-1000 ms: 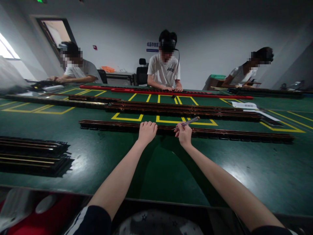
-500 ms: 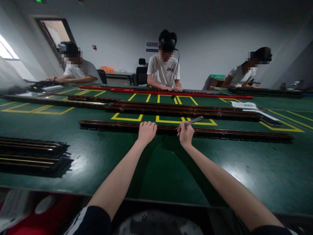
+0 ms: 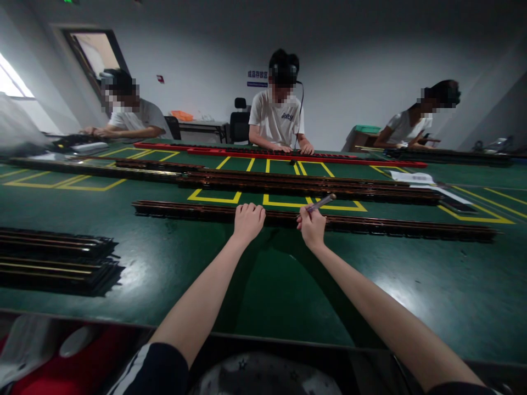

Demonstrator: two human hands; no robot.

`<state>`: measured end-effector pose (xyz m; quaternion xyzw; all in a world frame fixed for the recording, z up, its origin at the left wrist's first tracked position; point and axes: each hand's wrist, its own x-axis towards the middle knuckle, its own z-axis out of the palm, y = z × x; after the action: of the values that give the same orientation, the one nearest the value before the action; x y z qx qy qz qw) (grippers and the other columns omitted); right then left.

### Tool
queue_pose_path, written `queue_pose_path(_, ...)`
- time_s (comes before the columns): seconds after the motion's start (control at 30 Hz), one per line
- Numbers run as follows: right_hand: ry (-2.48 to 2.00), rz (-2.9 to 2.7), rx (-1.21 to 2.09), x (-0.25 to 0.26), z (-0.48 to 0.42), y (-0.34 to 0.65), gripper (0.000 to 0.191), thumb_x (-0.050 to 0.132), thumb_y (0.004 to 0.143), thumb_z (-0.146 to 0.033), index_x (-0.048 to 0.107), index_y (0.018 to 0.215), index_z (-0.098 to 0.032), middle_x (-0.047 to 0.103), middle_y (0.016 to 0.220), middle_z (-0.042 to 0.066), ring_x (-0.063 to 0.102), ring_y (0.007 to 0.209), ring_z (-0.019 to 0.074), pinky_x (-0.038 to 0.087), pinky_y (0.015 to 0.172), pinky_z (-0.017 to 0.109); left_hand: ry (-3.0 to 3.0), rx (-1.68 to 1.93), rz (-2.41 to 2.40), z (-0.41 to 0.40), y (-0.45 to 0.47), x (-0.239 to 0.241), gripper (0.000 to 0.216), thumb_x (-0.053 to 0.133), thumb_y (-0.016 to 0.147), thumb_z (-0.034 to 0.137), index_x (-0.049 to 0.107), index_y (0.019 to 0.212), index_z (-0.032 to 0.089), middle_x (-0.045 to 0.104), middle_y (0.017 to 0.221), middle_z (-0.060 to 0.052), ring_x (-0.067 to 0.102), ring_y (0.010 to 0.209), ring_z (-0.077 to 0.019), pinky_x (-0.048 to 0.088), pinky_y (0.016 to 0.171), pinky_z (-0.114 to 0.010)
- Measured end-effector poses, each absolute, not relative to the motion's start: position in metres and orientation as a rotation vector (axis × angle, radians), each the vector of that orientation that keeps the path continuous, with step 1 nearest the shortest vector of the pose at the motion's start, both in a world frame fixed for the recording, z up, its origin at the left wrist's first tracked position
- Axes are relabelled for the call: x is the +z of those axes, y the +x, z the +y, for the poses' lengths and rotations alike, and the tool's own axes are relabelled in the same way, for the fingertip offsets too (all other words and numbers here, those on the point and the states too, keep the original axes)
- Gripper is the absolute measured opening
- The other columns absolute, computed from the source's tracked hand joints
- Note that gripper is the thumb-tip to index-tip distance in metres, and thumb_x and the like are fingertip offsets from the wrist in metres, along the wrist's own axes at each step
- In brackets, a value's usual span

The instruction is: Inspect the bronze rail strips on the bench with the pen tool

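A long dark strip with copper-coloured lines (image 3: 395, 226) lies crosswise on the green table in front of me. My left hand (image 3: 249, 222) rests over its near edge, fingers bent together across the top and pressing on it. To the right, my right hand (image 3: 313, 226) is closed in a writing grip around a slim grey pen (image 3: 321, 203). The pen's back end points up and right; its tip is hidden by the fingers, close to the strip.
Further back lies a stack of similar strips (image 3: 288, 182), with a red rail (image 3: 370, 160) beyond it. More strips (image 3: 53, 269) are piled at the left. Yellow tape marks (image 3: 284, 204) the table. Three people work opposite, and a white paper (image 3: 411, 177) lies right.
The pen's back end has swung slightly left and is a little lower. My left hand keeps its hold on the strip; the whole view has shifted very slightly.
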<state>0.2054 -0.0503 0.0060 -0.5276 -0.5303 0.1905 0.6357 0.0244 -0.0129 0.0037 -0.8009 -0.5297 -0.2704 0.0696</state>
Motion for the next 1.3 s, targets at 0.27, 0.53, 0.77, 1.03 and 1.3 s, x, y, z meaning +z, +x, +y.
queue_pose_path(0.27, -1.139, -1.343, 0.555, 0.006, -0.050, 0.204, 0.050, 0.050, 0.077, -0.070, 0.050, 0.075, -0.020, 0.056, 0.059, -0.001, 0.054, 0.044, 0.0109, 0.043, 0.038, 0.022, -2.260, -0.830, -1.742, -0.015, 0.023, 0.008, 0.048, 0.023, 0.097, 0.031, 0.069, 0.093, 0.014, 0.070, 0.098, -0.014, 0.061, 0.095, -0.0262, 0.041, 0.092, -0.044)
queue_pose_path(0.53, -1.117, -1.476, 0.639, 0.009, -0.050, 0.203, 0.049, 0.052, 0.076, -0.070, 0.052, 0.075, -0.020, 0.063, 0.064, 0.003, 0.057, 0.045, 0.0126, 0.044, 0.038, 0.023, -2.185, -0.896, -1.753, -0.013, 0.020, 0.005, 0.047, 0.026, 0.096, 0.030, 0.071, 0.088, 0.018, 0.072, 0.099, -0.012, 0.059, 0.100, -0.0278, 0.040, 0.094, -0.049)
queue_pose_path(0.77, -1.137, -1.503, 0.631, 0.011, -0.050, 0.207, 0.044, 0.053, 0.077, -0.065, 0.054, 0.076, -0.021, 0.065, 0.067, 0.004, 0.057, 0.047, 0.0138, 0.045, 0.042, 0.026, -2.340, -0.817, -1.534, -0.016, 0.027, 0.006, 0.050, 0.024, 0.098, 0.030, 0.071, 0.097, 0.015, 0.072, 0.105, -0.012, 0.060, 0.108, -0.0261, 0.033, 0.104, -0.048)
queue_pose_path(1.03, -1.034, -1.755, 0.667, 0.009, -0.050, 0.192, 0.031, 0.057, 0.081, -0.050, 0.057, 0.074, -0.020, 0.069, 0.072, 0.004, 0.056, 0.047, 0.0122, 0.048, 0.048, 0.027, -2.393, -0.775, -1.496, -0.015, 0.028, 0.006, 0.047, 0.023, 0.098, 0.028, 0.069, 0.098, 0.016, 0.072, 0.101, -0.011, 0.063, 0.097, -0.0232, 0.038, 0.097, -0.043)
queue_pose_path(1.3, -1.118, -1.409, 0.581, 0.007, -0.047, 0.200, 0.047, 0.052, 0.080, -0.065, 0.053, 0.074, -0.018, 0.067, 0.066, 0.005, 0.053, 0.041, 0.0103, 0.042, 0.040, 0.023, -2.391, -0.726, -1.511, -0.017, 0.029, 0.008, 0.048, 0.022, 0.098, 0.030, 0.067, 0.100, 0.015, 0.071, 0.101, -0.012, 0.063, 0.094, -0.0244, 0.040, 0.092, -0.043)
